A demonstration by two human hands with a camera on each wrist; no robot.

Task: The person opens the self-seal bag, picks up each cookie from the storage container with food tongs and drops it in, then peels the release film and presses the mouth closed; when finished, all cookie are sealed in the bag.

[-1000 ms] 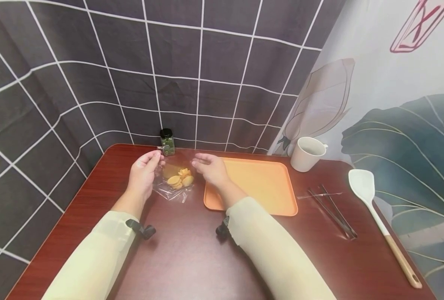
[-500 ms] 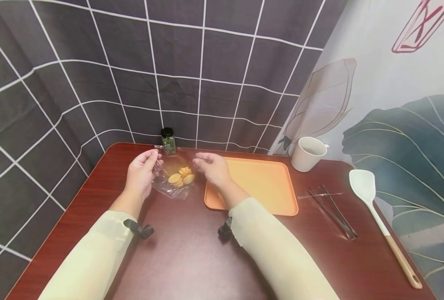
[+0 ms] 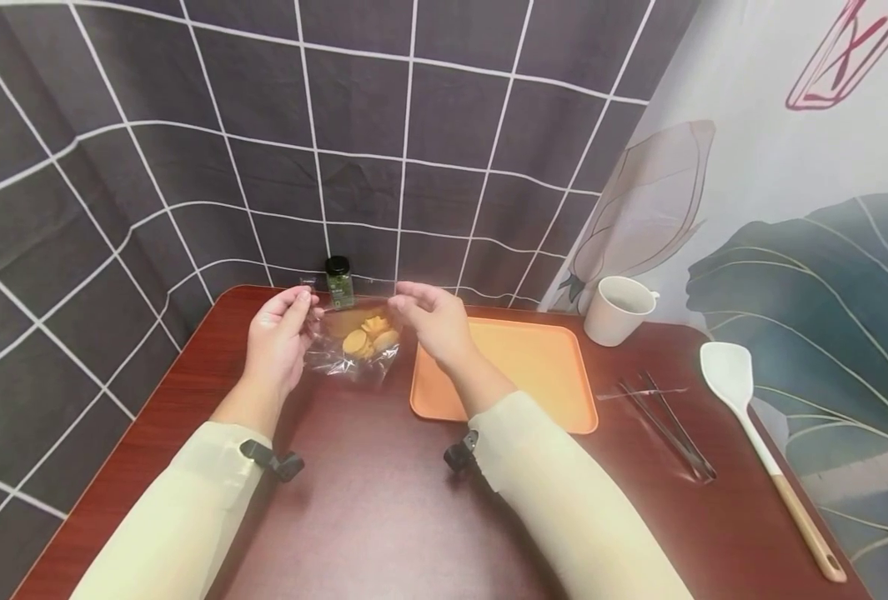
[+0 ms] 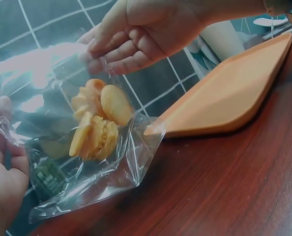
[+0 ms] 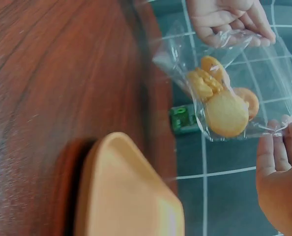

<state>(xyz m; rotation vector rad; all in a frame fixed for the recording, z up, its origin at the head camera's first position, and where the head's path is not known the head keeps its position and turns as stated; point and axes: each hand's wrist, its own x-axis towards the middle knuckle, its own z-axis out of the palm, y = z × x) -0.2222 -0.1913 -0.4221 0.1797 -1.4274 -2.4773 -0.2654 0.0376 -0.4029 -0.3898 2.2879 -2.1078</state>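
A clear plastic bag (image 3: 331, 363) hangs stretched between the two hands, with several golden biscuits (image 4: 94, 120) gathered in its lower part. At its left upper edge, the left hand (image 3: 277, 343) pinches the film between thumb and fingers. The right hand (image 3: 438, 323) grips the opposite upper edge, thumb and fingertips meeting on the plastic. Round flat biscuits and a ridged one show through the film in the right wrist view, where the bag (image 5: 271, 93) looks widened at its top.
Behind the bag stands a green jar (image 3: 339, 285) with a black lid. An orange tray (image 3: 519, 367) lies to the right, near a white mug (image 3: 614, 313). Metal tongs (image 3: 669, 429) and a white spatula (image 3: 751, 433) with a wooden handle lie farther right.
Both hands have risen slightly and spread farther apart. The bag with its biscuits has been lifted and drawn wider between them.
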